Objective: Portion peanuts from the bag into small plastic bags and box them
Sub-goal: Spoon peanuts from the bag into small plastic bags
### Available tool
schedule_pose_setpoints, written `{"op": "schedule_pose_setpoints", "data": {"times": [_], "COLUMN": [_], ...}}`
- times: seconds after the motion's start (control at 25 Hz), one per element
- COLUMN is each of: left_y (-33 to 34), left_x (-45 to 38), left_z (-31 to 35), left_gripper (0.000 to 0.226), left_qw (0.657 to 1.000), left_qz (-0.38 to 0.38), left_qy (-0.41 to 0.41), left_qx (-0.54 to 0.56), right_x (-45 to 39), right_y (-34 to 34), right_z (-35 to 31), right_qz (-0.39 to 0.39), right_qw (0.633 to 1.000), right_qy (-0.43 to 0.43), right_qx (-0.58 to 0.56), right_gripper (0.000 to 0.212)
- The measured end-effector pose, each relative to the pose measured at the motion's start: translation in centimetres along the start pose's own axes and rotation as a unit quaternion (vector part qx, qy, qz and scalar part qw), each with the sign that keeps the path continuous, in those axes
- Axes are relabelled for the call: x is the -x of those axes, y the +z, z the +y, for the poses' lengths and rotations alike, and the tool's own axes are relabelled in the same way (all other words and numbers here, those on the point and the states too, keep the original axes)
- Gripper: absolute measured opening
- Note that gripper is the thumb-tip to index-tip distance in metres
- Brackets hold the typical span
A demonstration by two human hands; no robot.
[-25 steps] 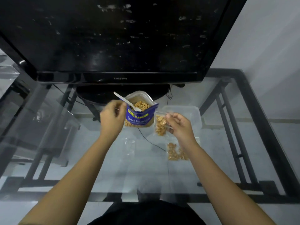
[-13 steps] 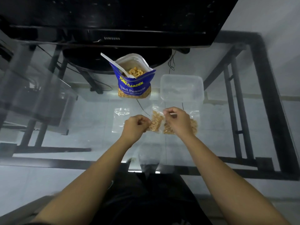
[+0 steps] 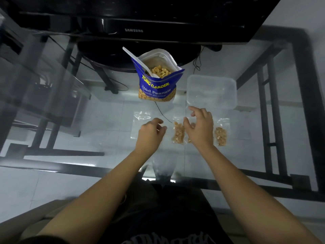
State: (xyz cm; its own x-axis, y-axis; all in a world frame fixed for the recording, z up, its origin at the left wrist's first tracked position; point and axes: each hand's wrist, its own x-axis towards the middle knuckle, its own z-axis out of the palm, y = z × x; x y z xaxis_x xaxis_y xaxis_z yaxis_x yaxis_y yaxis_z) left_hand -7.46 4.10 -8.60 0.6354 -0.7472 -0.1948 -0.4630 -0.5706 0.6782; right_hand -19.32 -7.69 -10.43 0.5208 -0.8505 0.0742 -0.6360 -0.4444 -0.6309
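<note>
Both hands have released the filled small bag (image 3: 178, 132), now lying flat.

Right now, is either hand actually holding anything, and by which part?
Nothing. Left hand hovers loosely curled; right hand spreads open over the filled bags.

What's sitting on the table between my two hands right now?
In the head view, a small filled bag of peanuts lies flat on the glass table between the left hand and the right hand.
</note>
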Motion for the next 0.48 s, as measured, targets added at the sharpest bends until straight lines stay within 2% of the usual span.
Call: {"op": "schedule_pose_setpoints", "data": {"times": [0.08, 0.16, 0.24, 0.36, 0.48], "left_y": [-2.6, -4.6, -5.3, -4.9, -4.3], "left_x": [-1.2, -2.6, -3.9, -5.1, -5.6], "left_z": [-1.4, -3.5, -5.2, -6.9, -7.5], "left_gripper": [0.023, 0.023, 0.028, 0.038, 0.035], "left_qw": [0.999, 0.998, 0.997, 0.99, 0.981], "left_qz": [0.047, 0.066, 0.043, -0.021, -0.053], "left_qy": [0.009, 0.008, 0.009, 0.052, 0.059], "left_qx": [-0.001, -0.02, -0.057, -0.131, -0.179], "right_x": [-0.6, -1.2, -1.6, -2.1, -2.2], "right_y": [0.5, 2.0, 3.9, 6.3, 7.5], "right_z": [-1.9, -3.7, -4.9, -6.3, -7.0], "right_qz": [-0.018, -0.085, -0.14, -0.191, -0.218], "right_qw": [0.998, 0.992, 0.986, 0.981, 0.974], "right_qy": [-0.055, -0.081, -0.081, -0.04, -0.018], "right_qx": [-0.035, -0.044, -0.027, 0.005, 0.053], "right_gripper": [0.029, 0.026, 0.027, 0.034, 0.029]}}
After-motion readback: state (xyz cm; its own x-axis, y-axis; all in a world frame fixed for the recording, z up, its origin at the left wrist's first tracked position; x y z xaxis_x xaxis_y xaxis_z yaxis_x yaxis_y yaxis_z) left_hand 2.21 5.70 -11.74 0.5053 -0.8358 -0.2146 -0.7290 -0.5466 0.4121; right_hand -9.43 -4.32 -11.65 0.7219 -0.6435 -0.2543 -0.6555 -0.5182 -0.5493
